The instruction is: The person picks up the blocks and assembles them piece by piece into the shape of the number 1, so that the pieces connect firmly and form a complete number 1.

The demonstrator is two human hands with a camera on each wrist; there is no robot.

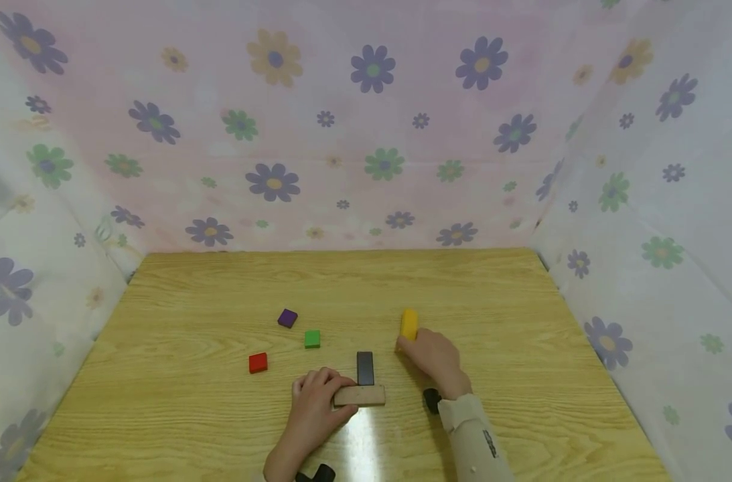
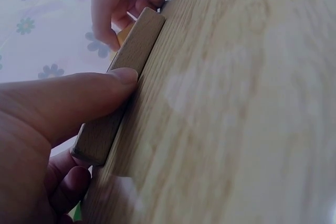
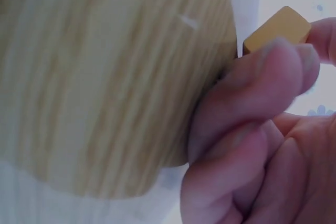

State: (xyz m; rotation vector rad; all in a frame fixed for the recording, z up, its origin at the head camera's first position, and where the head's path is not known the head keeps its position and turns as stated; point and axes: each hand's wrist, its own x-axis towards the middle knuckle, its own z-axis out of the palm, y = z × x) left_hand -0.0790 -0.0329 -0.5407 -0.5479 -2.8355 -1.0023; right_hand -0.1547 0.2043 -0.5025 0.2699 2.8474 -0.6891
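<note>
Near the front middle of the table, my left hand (image 1: 315, 406) grips the left end of a plain wooden block (image 1: 366, 396). In the left wrist view, its thumb presses the near side of that wooden block (image 2: 134, 43), with fingers behind the left end. A dark grey block (image 1: 365, 367) lies just behind the wooden one, lengthwise away from me; whether they touch, I cannot tell. Farther right, my right hand (image 1: 436, 360) pinches a yellow block (image 1: 409, 323) by its near end. The right wrist view has the yellow block (image 3: 281, 29) between thumb and fingers, partly covered by them.
Left of the dark grey block lie small green (image 1: 313, 339), purple (image 1: 287, 318) and red (image 1: 258, 363) square blocks. Black wrist devices show beside the right wrist (image 1: 432, 400) and left wrist (image 1: 323, 473). Flower-printed cloth (image 1: 317, 140) borders the wood-grain table (image 1: 191, 422) behind and at both sides.
</note>
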